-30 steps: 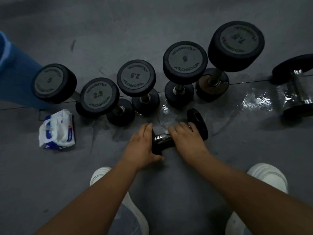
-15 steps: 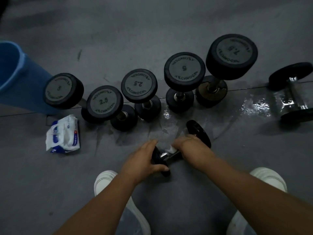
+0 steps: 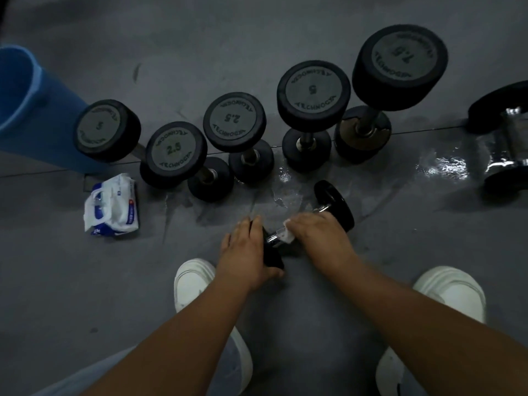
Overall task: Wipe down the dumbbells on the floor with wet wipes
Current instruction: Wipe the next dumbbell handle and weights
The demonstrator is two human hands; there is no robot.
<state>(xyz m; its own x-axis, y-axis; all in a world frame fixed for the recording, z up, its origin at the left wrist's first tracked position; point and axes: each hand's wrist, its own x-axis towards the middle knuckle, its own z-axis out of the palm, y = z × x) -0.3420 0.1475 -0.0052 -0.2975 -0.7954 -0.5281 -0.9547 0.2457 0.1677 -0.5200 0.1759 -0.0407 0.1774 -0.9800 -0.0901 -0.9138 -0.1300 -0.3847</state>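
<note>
A small black dumbbell (image 3: 334,204) with a chrome handle lies on the grey floor in front of me. My left hand (image 3: 245,251) grips its near end plate. My right hand (image 3: 320,234) is curled over the handle, pressing a white wet wipe (image 3: 287,234) against the chrome. Behind it stands a row of upright black dumbbells (image 3: 313,94), marked 2.5, 5 and 7.5. A white and blue pack of wet wipes (image 3: 113,205) lies on the floor at the left.
A blue bucket (image 3: 25,110) stands at the far left. Another dumbbell (image 3: 507,138) with a chrome handle lies at the right edge beside a wet, shiny patch of floor (image 3: 443,167). My white shoes (image 3: 448,290) are on either side of my arms.
The view has shifted slightly. My right hand has slid along the handle, and the white wipe now shows at its fingers. The left hand keeps its grip on the end plate.
</note>
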